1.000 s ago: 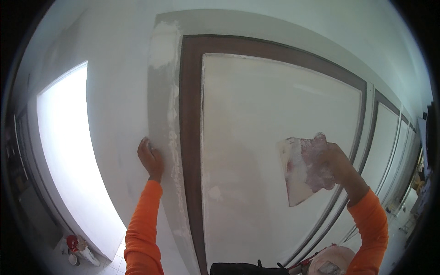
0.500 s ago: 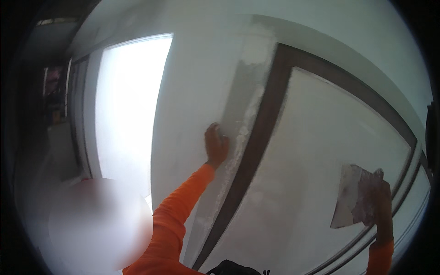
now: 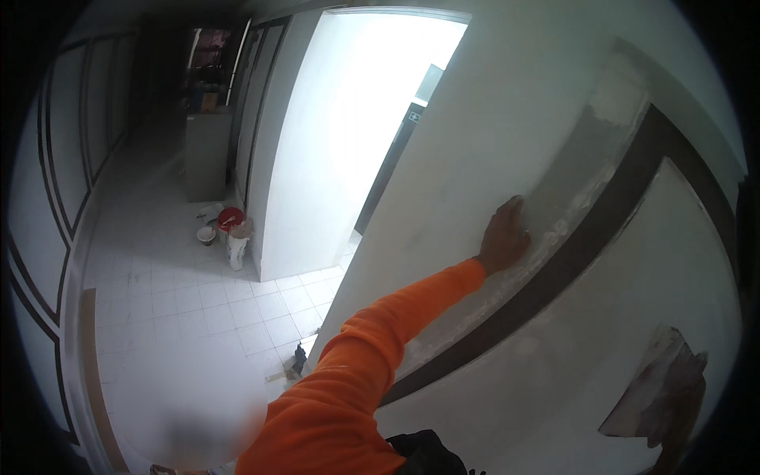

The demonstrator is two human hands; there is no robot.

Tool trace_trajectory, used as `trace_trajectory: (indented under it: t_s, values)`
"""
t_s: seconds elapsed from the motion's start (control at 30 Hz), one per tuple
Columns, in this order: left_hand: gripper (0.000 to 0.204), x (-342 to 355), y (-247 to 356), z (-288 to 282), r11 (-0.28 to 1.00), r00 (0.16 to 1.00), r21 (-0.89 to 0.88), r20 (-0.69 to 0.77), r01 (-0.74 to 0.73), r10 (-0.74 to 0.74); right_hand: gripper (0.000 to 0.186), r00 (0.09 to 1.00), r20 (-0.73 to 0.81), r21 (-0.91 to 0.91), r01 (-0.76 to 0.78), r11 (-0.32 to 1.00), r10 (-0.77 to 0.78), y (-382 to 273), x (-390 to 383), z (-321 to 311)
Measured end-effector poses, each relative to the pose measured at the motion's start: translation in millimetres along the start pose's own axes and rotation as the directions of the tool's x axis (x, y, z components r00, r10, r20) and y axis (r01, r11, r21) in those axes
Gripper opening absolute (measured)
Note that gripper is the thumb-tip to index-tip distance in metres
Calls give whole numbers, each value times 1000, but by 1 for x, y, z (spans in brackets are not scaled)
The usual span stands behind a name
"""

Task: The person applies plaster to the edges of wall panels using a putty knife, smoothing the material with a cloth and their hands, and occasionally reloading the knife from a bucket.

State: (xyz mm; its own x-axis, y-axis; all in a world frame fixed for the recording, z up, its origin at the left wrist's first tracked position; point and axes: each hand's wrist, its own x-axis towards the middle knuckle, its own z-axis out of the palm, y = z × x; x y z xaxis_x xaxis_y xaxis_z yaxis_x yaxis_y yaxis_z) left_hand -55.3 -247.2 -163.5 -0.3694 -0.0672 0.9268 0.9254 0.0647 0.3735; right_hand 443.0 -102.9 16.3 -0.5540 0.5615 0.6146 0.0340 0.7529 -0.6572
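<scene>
My left hand (image 3: 504,236), at the end of an orange sleeve (image 3: 372,332), is against the wall beside a grey, putty-smeared strip (image 3: 582,150). Its fingers are curled, with the thumb close to them; whatever they pinch is too small to make out. Along that strip runs a dark brown frame (image 3: 546,281) around a pale panel. Low at the right, my right hand (image 3: 685,400) grips a flat plate (image 3: 645,388) with brownish smears, held in front of the panel. The hand's outline is dim and partly merges with the plate.
A bright doorway (image 3: 356,119) opens left of the wall. Beyond it, a red bucket (image 3: 230,217), a small tub (image 3: 206,235) and a white bag (image 3: 237,252) stand on the tiled floor (image 3: 206,305) near a grey cabinet (image 3: 207,154). Dark-framed panels (image 3: 71,158) line the far left.
The view has swung left, bringing the corridor floor and bucket into sight. My left hand is still at the strip. The plate in my right hand now appears lower and tilted differently.
</scene>
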Motion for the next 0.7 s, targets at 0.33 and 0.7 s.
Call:
trace_trajectory:
  t_s: [0.33, 0.7]
  values:
    - [66, -24, -13, -16, 974, 967, 20, 123, -227, 223, 37, 978, 89, 97, 178, 979, -186, -72, -8, -5]
    - [78, -40, -36, -146, 910, 923, 167, 123, -380, 364, 22, 962, 119, 313, 197, 929, -244, -184, -4, 88]
